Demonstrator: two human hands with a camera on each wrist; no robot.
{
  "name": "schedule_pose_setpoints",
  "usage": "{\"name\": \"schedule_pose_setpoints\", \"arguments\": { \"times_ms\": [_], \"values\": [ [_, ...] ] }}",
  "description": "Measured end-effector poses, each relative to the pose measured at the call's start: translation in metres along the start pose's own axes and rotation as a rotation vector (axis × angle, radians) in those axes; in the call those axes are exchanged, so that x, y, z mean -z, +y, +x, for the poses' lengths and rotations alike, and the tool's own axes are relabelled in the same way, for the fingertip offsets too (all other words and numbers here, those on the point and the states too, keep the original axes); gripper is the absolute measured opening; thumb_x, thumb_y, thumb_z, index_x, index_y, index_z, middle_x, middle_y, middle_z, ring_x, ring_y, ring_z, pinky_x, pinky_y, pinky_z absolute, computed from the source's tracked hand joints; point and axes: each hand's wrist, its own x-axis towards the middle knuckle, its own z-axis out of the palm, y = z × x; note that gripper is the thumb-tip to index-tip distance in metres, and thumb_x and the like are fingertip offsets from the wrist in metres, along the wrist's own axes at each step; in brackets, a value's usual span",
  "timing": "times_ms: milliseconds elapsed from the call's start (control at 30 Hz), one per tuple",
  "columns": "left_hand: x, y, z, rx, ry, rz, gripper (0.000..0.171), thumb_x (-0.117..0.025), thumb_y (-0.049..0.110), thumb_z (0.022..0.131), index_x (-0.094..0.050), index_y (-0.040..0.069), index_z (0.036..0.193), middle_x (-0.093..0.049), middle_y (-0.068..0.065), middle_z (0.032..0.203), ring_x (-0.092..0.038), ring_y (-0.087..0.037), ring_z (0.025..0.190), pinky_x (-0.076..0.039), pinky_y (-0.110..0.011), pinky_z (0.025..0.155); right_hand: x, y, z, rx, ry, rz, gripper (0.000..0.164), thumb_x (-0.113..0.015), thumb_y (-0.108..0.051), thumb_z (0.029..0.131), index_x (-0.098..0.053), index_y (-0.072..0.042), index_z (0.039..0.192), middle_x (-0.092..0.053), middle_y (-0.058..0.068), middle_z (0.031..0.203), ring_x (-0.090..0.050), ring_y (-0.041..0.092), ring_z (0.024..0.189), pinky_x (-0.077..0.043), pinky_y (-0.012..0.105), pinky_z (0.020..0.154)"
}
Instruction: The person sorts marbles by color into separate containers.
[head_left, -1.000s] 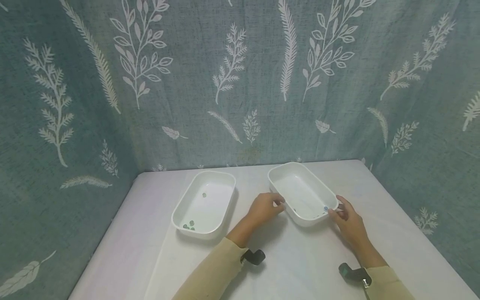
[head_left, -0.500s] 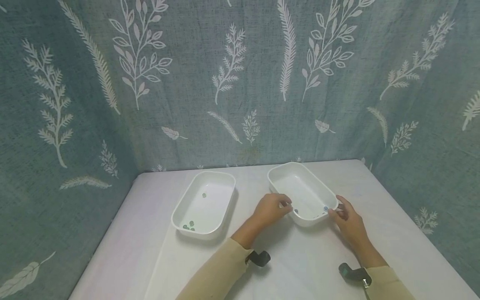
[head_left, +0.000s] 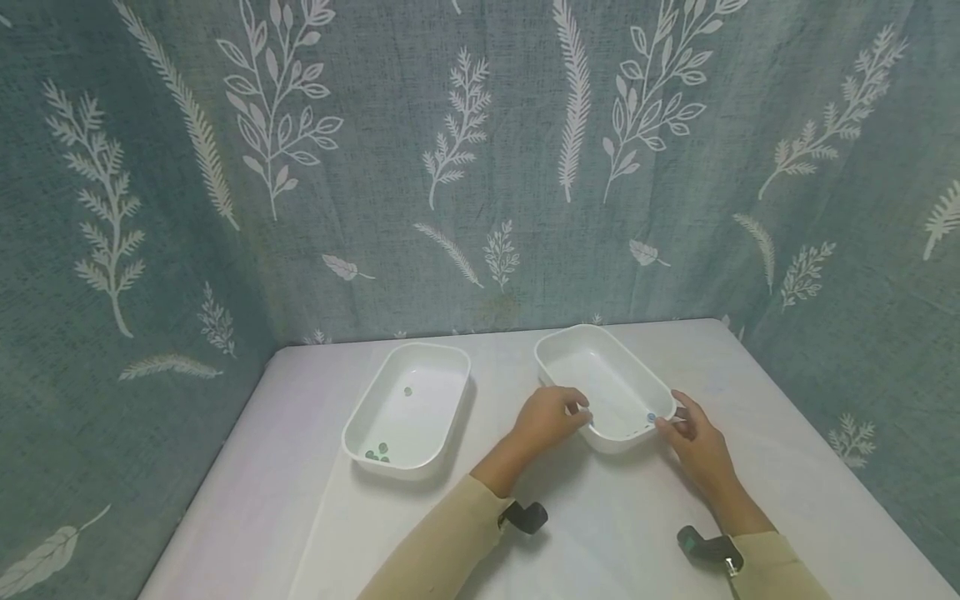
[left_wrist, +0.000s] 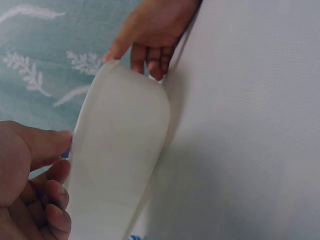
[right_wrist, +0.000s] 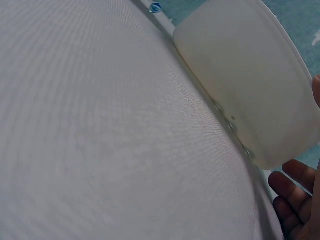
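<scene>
Thumb and fingers of my left hand (head_left: 552, 417) meet at the near-left rim of the right white tray (head_left: 613, 446). In the left wrist view they pinch a small blue marble (left_wrist: 65, 154), mostly hidden by the fingertips. My right hand (head_left: 701, 454) grips the tray's near-right corner, thumb at the rim and fingers beneath. Inside that corner lies another blue marble (head_left: 651, 417). The right wrist view shows a blue-and-white striped marble (right_wrist: 155, 7) outside the tray, beyond its far end. Several small shapes show faintly through the tray's lower wall.
A second white tray (head_left: 411, 472) stands to the left, holding several small greenish marbles (head_left: 382, 448). Both trays are on a white-covered table (head_left: 592, 542). Patterned teal curtains (head_left: 405, 183) hang behind and at both sides.
My left hand has moved rightward along the tray's near-left rim and its fingertips have come onto the blue marble at that corner. The right hand and both trays keep their places.
</scene>
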Motion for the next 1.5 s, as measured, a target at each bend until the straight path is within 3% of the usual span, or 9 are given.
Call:
{"name": "schedule_pose_setpoints", "arguments": {
  "times_ms": [267,533,1033,1267,1500],
  "values": [
    [0.000,0.002,0.000,0.031,0.010,0.004,0.019,-0.070,0.031,0.090,-0.073,0.020,0.104,-0.063,0.009,0.084,-0.054,-0.007,0.069,-0.046,-0.024,0.058,0.000,-0.002,0.000,-0.009,0.001,-0.013,0.071,-0.053,-0.049,0.098,-0.028,-0.011,0.152,-0.048,0.028,0.137,-0.054,0.047,0.116,-0.046,0.064,0.089],
    [0.001,0.001,0.000,0.009,0.019,0.012,0.020,-0.069,0.032,0.090,-0.073,0.019,0.105,-0.063,0.009,0.083,-0.054,-0.006,0.068,-0.046,-0.023,0.059,0.002,-0.006,-0.001,-0.024,-0.009,-0.018,0.071,-0.053,-0.047,0.098,-0.028,-0.010,0.152,-0.048,0.029,0.137,-0.055,0.046,0.115,-0.046,0.063,0.089],
    [0.001,0.003,0.000,0.026,-0.003,0.032,0.019,-0.070,0.032,0.091,-0.075,0.017,0.101,-0.063,0.011,0.084,-0.054,-0.006,0.073,-0.047,-0.023,0.064,0.002,-0.005,0.001,-0.022,-0.012,-0.009,0.070,-0.053,-0.047,0.098,-0.027,-0.011,0.153,-0.047,0.029,0.138,-0.055,0.046,0.114,-0.047,0.063,0.087],
    [0.008,0.001,-0.005,0.006,0.010,0.008,0.017,-0.069,0.028,0.091,-0.074,0.016,0.101,-0.065,0.010,0.086,-0.055,-0.006,0.074,-0.048,-0.024,0.065,0.002,-0.005,0.001,-0.031,-0.015,-0.007,0.070,-0.053,-0.046,0.098,-0.027,-0.011,0.153,-0.048,0.029,0.137,-0.055,0.046,0.114,-0.047,0.062,0.088],
    [0.018,-0.006,-0.012,-0.024,0.026,0.047,0.017,-0.066,0.027,0.093,-0.074,0.017,0.103,-0.066,0.009,0.090,-0.056,-0.006,0.076,-0.048,-0.023,0.066,0.002,-0.004,0.001,-0.029,-0.017,-0.018,0.070,-0.052,-0.048,0.098,-0.027,-0.010,0.153,-0.048,0.029,0.138,-0.055,0.046,0.114,-0.047,0.062,0.088]
  ]
}}
